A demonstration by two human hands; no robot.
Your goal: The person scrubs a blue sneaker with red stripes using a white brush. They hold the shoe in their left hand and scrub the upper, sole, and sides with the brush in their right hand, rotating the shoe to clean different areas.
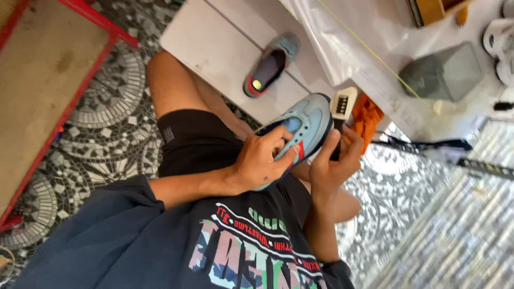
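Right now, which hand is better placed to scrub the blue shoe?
Probably the right hand. It already holds the brush, whose head sits beside the blue shoe. The left hand is busy gripping the shoe over the lap.

Likely a small shoe-cleaning or repair workshop: mosaic-tiled floor [101, 101], a spare blue sneaker [270, 64] on a white step [214, 48], plastic-covered desk [385, 48] crowded with supplies.

Second shoe [271, 64] on step [214, 48], beyond held shoe [305, 126].
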